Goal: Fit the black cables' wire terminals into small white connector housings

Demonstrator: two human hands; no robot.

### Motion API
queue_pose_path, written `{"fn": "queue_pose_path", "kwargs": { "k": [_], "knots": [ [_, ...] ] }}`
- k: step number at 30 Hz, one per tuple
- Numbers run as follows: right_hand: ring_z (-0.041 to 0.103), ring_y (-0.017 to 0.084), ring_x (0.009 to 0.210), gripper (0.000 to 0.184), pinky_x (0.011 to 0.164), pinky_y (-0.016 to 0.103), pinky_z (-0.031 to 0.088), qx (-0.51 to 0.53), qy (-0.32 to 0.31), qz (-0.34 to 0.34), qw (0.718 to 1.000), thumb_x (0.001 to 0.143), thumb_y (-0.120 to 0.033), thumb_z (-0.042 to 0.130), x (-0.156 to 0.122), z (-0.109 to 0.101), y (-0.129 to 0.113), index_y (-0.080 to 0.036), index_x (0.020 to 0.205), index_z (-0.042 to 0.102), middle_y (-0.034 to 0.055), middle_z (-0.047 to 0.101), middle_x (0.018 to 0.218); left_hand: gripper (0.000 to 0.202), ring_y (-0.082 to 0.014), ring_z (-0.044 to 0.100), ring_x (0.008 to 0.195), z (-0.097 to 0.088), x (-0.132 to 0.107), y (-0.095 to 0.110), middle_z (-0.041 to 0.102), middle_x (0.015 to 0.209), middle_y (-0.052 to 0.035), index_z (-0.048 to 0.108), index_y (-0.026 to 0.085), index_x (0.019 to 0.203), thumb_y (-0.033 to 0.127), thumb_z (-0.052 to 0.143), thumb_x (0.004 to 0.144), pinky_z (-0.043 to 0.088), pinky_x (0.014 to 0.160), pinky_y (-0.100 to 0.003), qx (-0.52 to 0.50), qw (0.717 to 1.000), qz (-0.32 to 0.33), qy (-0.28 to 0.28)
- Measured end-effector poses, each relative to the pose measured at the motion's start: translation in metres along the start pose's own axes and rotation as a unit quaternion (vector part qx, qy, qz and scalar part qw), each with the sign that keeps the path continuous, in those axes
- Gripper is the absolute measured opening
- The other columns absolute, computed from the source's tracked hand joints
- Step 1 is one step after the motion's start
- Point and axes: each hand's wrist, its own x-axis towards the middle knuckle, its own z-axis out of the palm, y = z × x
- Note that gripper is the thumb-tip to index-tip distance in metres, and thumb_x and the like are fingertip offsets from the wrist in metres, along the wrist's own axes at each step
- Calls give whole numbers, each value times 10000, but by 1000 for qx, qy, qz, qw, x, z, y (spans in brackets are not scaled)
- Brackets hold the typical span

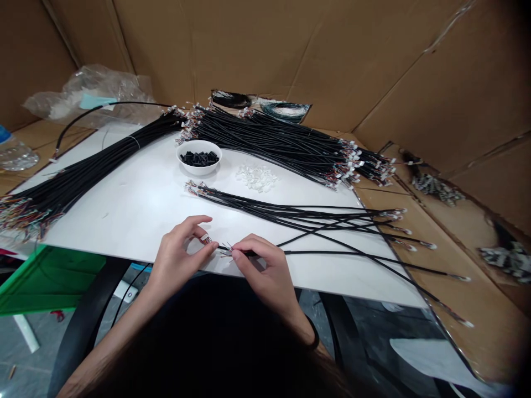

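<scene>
**Left hand [178,257] and right hand [259,265] pinching a white connector [205,237] and a black cable [332,253] end**

Just above the near edge of the white board [124,221], the left thumb and forefinger are pinching the small connector while the right thumb and forefinger are pinching the cable end, with the other fingers curled. Fine coloured wires [227,247] are fanning out between the hands, too small to show whether any is seated in the connector. The cable is running rightward across the board among loose black cables [298,215], several of which are trailing over the right edge onto cardboard [468,326]. Towards the far edge, a white bowl [199,142] is holding black sleeves [199,158], and white connector housings [256,178] are lying in a heap beside it. Bundled black cables [269,138] are lying along the far edge, and another bundle [95,166] is crossing the left corner.

The fine wires are the weak point: a twist or sharp tug could kink or snap them. Any overhanging cables sliding off the right edge could drag on the pinched end and jerk the wires loose, while a slipping pinch could drop the connector among the loose cables.
</scene>
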Motion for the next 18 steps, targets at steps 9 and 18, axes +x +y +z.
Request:
{"fn": "queue_pose_path", "kwargs": {
  "k": [9,18],
  "knots": [
    [570,151,685,106,632,275,437,0,-2,0,1000,873,-179,589,2,0,-1,-169,796,661,28,626,732,345,-119,584,653,4,-1,0,620,724,32,571,184,1133,225,679,809,457,687,-246,-16,999,-41,18],
    [571,149,682,104,632,271,435,9,4,-3,1000,869,-176,600,0,0,0,-171,788,664,24,626,730,216,-177,562,922,-4,-4,10,562,972,-50,636,180,977,75,625,789,451,813,-304,-40,987,151,31]
  ]
}}
